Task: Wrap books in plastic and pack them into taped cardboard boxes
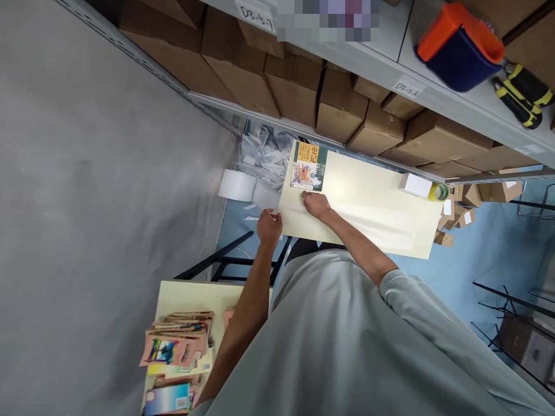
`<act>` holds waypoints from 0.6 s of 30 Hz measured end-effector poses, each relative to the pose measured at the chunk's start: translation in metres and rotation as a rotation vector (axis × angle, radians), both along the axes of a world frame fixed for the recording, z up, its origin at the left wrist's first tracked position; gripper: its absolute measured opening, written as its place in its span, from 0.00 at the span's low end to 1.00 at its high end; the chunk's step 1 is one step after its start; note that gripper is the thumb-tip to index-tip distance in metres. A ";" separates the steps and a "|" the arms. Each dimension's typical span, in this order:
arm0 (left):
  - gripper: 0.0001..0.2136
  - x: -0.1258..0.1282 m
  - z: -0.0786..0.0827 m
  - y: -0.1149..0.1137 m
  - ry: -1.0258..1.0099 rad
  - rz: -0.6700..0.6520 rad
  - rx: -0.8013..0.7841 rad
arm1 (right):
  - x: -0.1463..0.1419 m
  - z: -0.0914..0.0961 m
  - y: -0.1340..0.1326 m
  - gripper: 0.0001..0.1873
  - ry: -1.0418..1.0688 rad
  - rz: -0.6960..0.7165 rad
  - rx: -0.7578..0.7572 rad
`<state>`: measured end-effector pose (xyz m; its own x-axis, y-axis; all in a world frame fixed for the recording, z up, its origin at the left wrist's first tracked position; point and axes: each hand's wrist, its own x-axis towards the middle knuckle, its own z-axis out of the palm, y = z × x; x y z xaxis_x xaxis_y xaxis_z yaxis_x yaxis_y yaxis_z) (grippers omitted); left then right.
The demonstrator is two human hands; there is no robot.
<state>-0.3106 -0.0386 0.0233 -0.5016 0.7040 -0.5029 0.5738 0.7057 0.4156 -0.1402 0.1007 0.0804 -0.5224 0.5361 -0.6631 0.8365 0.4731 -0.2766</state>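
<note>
A book (307,166) with a green and yellow cover lies at the left end of a cream table (373,202). My right hand (316,205) rests on the table with its curled fingers gripping the book's near edge. My left hand (269,226) is at the table's left edge, fingers closed on the end of a translucent wrap sheet (265,196). The sheet runs off a white roll (236,185) just beyond the table.
Cardboard boxes (338,104) fill the grey shelves behind. A heap of white bags (262,155) lies past the roll. A white box (415,185) and a tape roll (439,192) sit at the table's right end. Stacked books (177,346) cover a second table at lower left.
</note>
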 end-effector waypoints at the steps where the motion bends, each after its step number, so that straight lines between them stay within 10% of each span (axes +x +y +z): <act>1: 0.15 -0.003 -0.003 0.000 -0.007 -0.005 -0.024 | -0.007 -0.004 0.001 0.20 -0.017 0.007 -0.004; 18: 0.10 -0.033 -0.016 -0.013 -0.044 -0.142 -0.030 | -0.039 0.016 0.008 0.20 -0.043 -0.087 0.095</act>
